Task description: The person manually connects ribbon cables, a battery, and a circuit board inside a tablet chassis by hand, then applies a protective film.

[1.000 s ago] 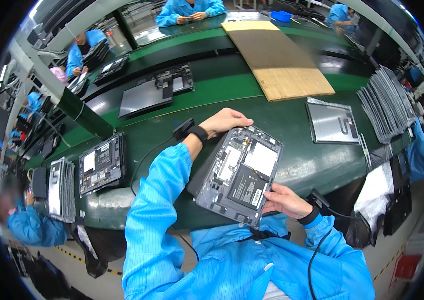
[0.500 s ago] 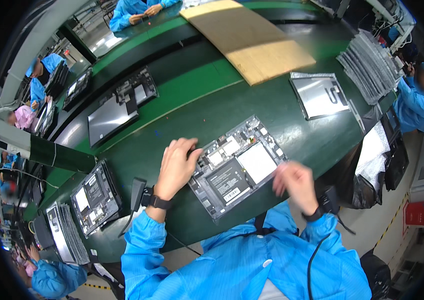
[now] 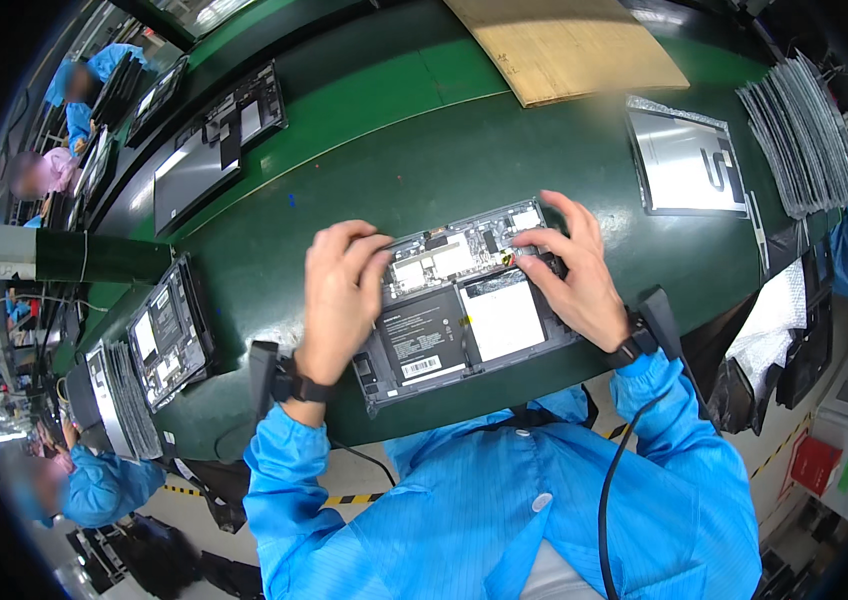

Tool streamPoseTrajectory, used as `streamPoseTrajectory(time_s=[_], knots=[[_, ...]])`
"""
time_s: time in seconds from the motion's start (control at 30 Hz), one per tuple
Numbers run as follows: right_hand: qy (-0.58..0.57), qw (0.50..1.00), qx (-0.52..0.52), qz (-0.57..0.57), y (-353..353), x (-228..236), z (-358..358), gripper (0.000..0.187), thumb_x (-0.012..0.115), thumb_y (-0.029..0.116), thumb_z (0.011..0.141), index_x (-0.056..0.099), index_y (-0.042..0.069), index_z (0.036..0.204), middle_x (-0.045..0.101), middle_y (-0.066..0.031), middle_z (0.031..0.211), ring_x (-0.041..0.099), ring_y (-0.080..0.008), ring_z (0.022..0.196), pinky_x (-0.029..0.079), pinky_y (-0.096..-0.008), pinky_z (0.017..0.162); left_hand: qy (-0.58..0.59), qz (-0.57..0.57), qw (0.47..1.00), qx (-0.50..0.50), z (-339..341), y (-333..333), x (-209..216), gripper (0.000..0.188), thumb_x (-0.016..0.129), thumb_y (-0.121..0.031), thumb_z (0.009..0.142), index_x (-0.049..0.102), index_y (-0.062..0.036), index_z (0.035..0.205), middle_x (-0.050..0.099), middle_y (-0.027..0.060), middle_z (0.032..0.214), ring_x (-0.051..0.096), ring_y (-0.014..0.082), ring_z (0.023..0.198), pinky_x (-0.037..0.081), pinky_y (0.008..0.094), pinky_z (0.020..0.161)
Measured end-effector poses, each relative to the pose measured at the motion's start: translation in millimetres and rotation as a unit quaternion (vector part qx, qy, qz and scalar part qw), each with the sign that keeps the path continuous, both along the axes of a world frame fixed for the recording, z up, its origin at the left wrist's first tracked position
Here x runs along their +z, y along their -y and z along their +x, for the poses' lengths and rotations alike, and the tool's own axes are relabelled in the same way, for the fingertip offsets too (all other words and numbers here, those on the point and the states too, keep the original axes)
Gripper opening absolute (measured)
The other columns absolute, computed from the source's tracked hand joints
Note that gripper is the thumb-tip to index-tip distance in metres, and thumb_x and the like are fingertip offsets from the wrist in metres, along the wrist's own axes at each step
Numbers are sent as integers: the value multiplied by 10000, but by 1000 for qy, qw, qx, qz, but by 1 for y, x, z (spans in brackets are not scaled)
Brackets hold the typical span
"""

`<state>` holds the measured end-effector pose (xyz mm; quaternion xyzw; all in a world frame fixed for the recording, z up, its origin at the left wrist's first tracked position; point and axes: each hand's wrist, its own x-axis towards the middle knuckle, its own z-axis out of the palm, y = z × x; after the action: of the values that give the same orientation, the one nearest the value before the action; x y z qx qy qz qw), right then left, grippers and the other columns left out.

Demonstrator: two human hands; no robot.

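Note:
An opened laptop base lies on the green bench in front of me. Along its far side runs a circuit board, and nearer me sit a black labelled battery pack and a white rectangular panel. My left hand is closed round the base's far left corner, thumb and bent fingers at the edge. Over the right end of the board is my right hand, its fingers apart; thumb and middle fingertip come close to a small yellow-marked spot, and the index finger reaches past the far edge.
At right lie a silver panel and a stack of grey padded sheets. A tan board rests at the far side. More opened laptop bases stand at left, and another device is on the far strip. Co-workers sit at left.
The laptop base has turned so that its long side faces me more squarely. My right hand has moved from its near right edge up onto the board. My view has shifted.

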<state>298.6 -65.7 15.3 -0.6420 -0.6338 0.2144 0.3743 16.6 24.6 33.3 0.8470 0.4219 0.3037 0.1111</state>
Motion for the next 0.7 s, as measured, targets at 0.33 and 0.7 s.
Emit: streamPoseTrajectory(time_s=[0.33,0.7], knots=[[92,992,91,-4,-18,9,-2,49,673,81,901,668,61,946,520,-170,1281,383,-411,1403,305,-528,1113,9,-106,980,-168,54,20,-16,193,702,-75,915,722,-76,1107,630,108,1225,555,337,1204,411,453,1027],[184,963,197,-31,-45,24,8,82,727,60,800,676,15,844,566,-137,1144,497,-329,1232,368,-476,1015,-128,-28,968,-216,59,13,-10,456,656,-64,870,676,-133,1320,573,102,1228,538,318,1163,427,441,1004]])
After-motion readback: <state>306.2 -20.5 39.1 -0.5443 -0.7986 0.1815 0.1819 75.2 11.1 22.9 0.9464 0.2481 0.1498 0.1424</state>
